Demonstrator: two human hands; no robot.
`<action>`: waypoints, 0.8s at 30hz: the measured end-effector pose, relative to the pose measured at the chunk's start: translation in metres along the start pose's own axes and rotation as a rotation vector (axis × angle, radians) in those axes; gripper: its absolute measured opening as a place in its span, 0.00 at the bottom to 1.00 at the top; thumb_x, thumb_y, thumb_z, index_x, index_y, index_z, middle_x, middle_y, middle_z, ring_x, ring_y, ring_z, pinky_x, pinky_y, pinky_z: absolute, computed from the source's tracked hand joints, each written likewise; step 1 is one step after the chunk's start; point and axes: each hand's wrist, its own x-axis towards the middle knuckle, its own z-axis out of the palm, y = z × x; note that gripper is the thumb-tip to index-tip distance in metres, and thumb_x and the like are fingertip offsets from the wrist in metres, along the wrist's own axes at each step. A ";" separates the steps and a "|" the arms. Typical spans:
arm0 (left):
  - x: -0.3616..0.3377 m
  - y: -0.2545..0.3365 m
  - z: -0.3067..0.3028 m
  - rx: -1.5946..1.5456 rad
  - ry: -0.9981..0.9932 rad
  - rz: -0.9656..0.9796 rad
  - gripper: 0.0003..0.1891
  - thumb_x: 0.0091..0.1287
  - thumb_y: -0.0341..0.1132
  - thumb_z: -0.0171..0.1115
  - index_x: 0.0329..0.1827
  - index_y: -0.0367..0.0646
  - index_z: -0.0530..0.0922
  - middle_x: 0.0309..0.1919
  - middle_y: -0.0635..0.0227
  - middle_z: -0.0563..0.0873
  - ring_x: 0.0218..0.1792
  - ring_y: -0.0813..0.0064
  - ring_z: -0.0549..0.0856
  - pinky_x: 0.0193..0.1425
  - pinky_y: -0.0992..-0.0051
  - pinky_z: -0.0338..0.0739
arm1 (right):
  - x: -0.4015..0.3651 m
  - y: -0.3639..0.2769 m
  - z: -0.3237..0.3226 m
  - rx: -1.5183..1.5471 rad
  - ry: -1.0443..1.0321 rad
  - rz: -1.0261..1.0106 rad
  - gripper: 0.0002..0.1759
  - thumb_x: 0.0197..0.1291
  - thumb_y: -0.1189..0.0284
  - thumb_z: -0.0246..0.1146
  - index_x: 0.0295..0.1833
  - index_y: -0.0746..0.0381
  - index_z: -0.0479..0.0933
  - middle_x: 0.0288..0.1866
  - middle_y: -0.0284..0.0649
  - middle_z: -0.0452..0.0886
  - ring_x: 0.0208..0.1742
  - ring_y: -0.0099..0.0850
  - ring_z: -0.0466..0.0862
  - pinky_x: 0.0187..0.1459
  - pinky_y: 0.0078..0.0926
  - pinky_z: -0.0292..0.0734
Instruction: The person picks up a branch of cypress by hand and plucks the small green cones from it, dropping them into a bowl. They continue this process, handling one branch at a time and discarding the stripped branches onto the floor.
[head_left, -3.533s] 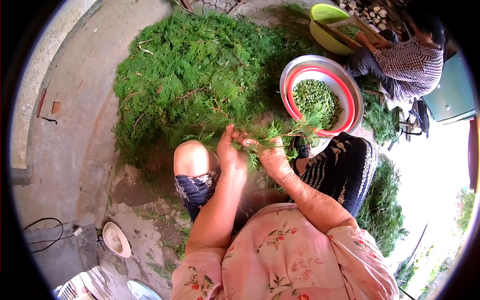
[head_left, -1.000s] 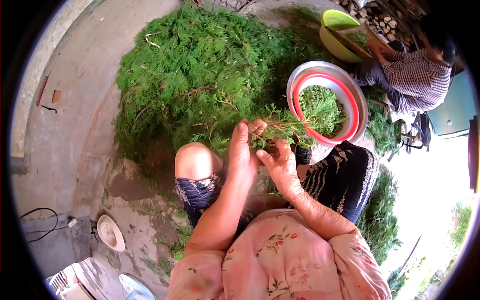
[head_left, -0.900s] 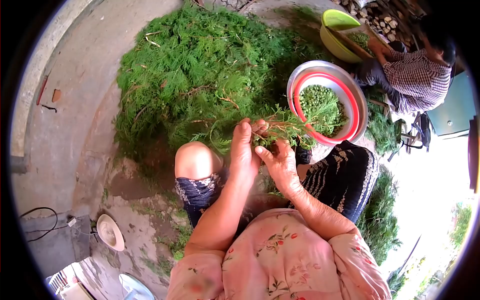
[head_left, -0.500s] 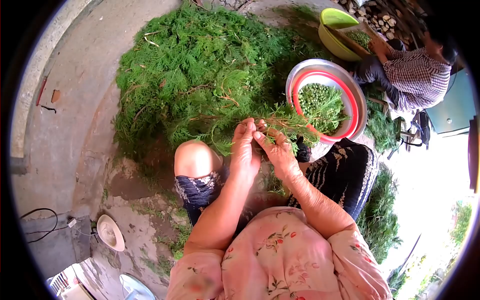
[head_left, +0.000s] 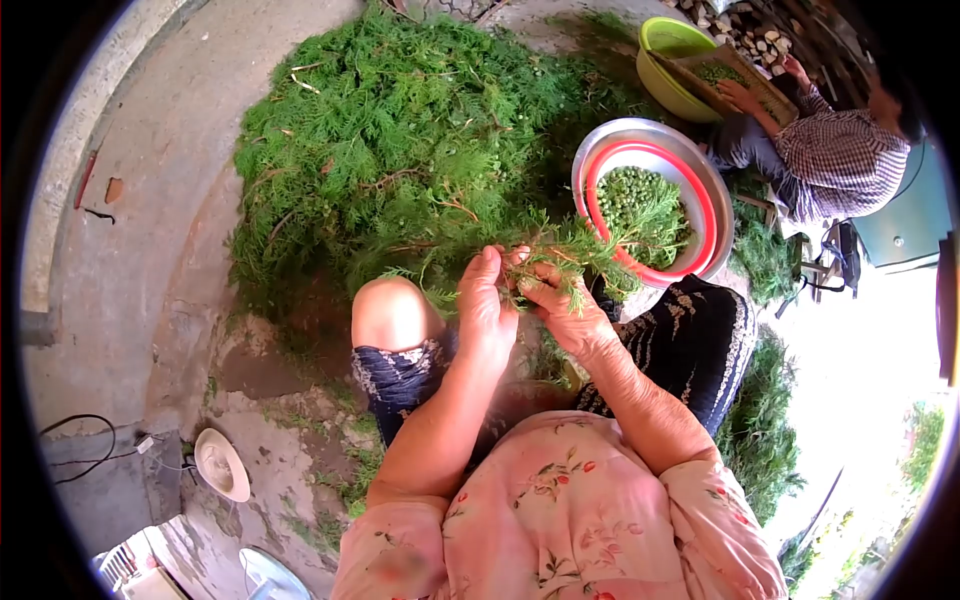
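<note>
A leafy evergreen branch (head_left: 565, 248) lies across both of my hands, above my lap. My left hand (head_left: 486, 305) is closed, its thumb and fingertips pinching the stem. Beside it, my right hand (head_left: 572, 318) is closed around the same branch, with green sprigs covering part of its fingers. Just beyond the right hand stands a metal basin (head_left: 722, 205) with a red-rimmed bowl (head_left: 708, 232) inside. Small round green cones (head_left: 632, 200) fill the bowl, and leafy tips hang over them. A large pile of cut evergreen branches (head_left: 390, 150) spreads in front of me.
A co-worker (head_left: 835, 160) sits at the upper right, hands at a shallow tray (head_left: 765, 90) of green pieces beside a lime-green tub (head_left: 665, 85). Chopped firewood (head_left: 750, 40) is stacked behind. A pale hat (head_left: 221, 465) lies on the concrete at the lower left.
My right hand has moved slightly right and down, and the branch has shifted and turned in my hands. The co-worker's tray has tilted and one of their hands has lifted.
</note>
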 end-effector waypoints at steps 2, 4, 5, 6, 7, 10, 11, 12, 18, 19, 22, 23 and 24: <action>-0.002 0.002 0.004 -0.023 -0.014 0.000 0.09 0.63 0.41 0.60 0.36 0.45 0.76 0.33 0.65 0.85 0.30 0.72 0.82 0.33 0.70 0.78 | 0.005 0.010 -0.004 -0.079 -0.040 -0.138 0.18 0.59 0.71 0.55 0.55 0.63 0.72 0.54 0.46 0.71 0.54 0.35 0.72 0.55 0.29 0.68; -0.007 0.007 0.007 -0.074 -0.007 -0.062 0.07 0.62 0.38 0.61 0.33 0.44 0.77 0.31 0.63 0.85 0.31 0.73 0.81 0.39 0.75 0.77 | 0.008 0.015 -0.008 -0.113 -0.085 -0.252 0.16 0.58 0.74 0.55 0.53 0.62 0.73 0.48 0.39 0.75 0.49 0.28 0.74 0.49 0.25 0.69; -0.007 0.009 0.006 -0.078 -0.030 -0.079 0.07 0.62 0.38 0.61 0.33 0.44 0.77 0.31 0.63 0.85 0.31 0.73 0.82 0.39 0.75 0.77 | 0.007 0.015 -0.011 -0.233 -0.097 -0.342 0.15 0.58 0.75 0.55 0.52 0.61 0.74 0.47 0.36 0.76 0.47 0.26 0.75 0.47 0.23 0.69; -0.007 0.011 0.004 -0.081 -0.054 -0.096 0.07 0.62 0.37 0.61 0.34 0.44 0.77 0.32 0.63 0.85 0.32 0.74 0.82 0.38 0.76 0.76 | 0.006 0.012 -0.013 -0.351 -0.098 -0.435 0.14 0.58 0.76 0.55 0.51 0.61 0.74 0.45 0.34 0.78 0.45 0.23 0.75 0.45 0.22 0.69; -0.006 0.012 0.003 -0.084 -0.077 -0.114 0.07 0.62 0.37 0.61 0.34 0.44 0.77 0.32 0.63 0.85 0.33 0.74 0.82 0.38 0.77 0.76 | 0.001 0.000 -0.016 -0.584 -0.084 -0.565 0.14 0.58 0.75 0.55 0.51 0.60 0.74 0.45 0.34 0.78 0.45 0.23 0.75 0.45 0.21 0.69; 0.001 0.009 -0.002 0.044 -0.071 -0.085 0.10 0.64 0.44 0.58 0.38 0.47 0.76 0.33 0.67 0.85 0.29 0.73 0.82 0.20 0.73 0.75 | -0.003 -0.005 -0.006 -0.196 -0.089 -0.337 0.15 0.59 0.71 0.56 0.53 0.59 0.74 0.45 0.35 0.78 0.46 0.24 0.75 0.46 0.21 0.69; 0.000 0.008 -0.001 0.055 -0.044 -0.055 0.10 0.64 0.44 0.58 0.38 0.47 0.75 0.33 0.67 0.85 0.30 0.73 0.82 0.21 0.72 0.75 | -0.004 -0.003 -0.003 -0.134 -0.079 -0.253 0.16 0.60 0.70 0.56 0.53 0.59 0.74 0.45 0.35 0.78 0.46 0.24 0.75 0.46 0.21 0.69; -0.001 0.006 0.002 0.066 -0.017 -0.025 0.11 0.64 0.44 0.57 0.38 0.46 0.75 0.34 0.67 0.85 0.30 0.73 0.82 0.21 0.72 0.75 | -0.004 -0.002 -0.001 -0.070 -0.063 -0.170 0.16 0.60 0.68 0.56 0.54 0.59 0.74 0.45 0.35 0.78 0.46 0.24 0.75 0.47 0.21 0.68; -0.014 0.014 0.015 0.112 -0.024 -0.031 0.12 0.64 0.44 0.59 0.37 0.44 0.75 0.32 0.67 0.84 0.34 0.72 0.82 0.38 0.68 0.76 | -0.006 -0.016 0.013 0.017 0.025 0.008 0.19 0.60 0.65 0.56 0.57 0.57 0.72 0.42 0.38 0.78 0.44 0.24 0.76 0.47 0.25 0.69; -0.018 0.018 0.018 0.100 -0.050 -0.074 0.12 0.63 0.44 0.59 0.36 0.44 0.75 0.32 0.67 0.84 0.35 0.72 0.82 0.41 0.68 0.76 | -0.007 -0.014 0.009 -0.212 0.002 -0.110 0.21 0.55 0.70 0.57 0.56 0.59 0.72 0.45 0.42 0.76 0.47 0.30 0.76 0.48 0.27 0.71; -0.012 0.008 0.010 0.082 0.057 -0.066 0.12 0.63 0.44 0.59 0.36 0.45 0.75 0.29 0.68 0.83 0.32 0.72 0.81 0.35 0.70 0.76 | -0.003 0.007 -0.004 -0.543 -0.024 -0.339 0.25 0.46 0.82 0.60 0.55 0.63 0.71 0.52 0.49 0.72 0.52 0.43 0.75 0.49 0.32 0.73; -0.011 0.005 0.009 0.077 0.045 -0.045 0.12 0.63 0.44 0.59 0.36 0.45 0.75 0.29 0.68 0.83 0.31 0.73 0.81 0.32 0.70 0.76 | 0.001 0.014 -0.001 -0.416 -0.002 -0.332 0.26 0.45 0.83 0.59 0.54 0.64 0.71 0.52 0.50 0.73 0.52 0.44 0.75 0.48 0.32 0.74; -0.010 0.002 0.009 0.071 0.032 -0.023 0.12 0.63 0.44 0.59 0.35 0.45 0.75 0.28 0.68 0.83 0.31 0.73 0.81 0.30 0.71 0.75 | 0.001 0.021 0.000 -0.271 0.017 -0.279 0.24 0.45 0.84 0.59 0.52 0.64 0.71 0.49 0.47 0.73 0.49 0.41 0.75 0.45 0.31 0.74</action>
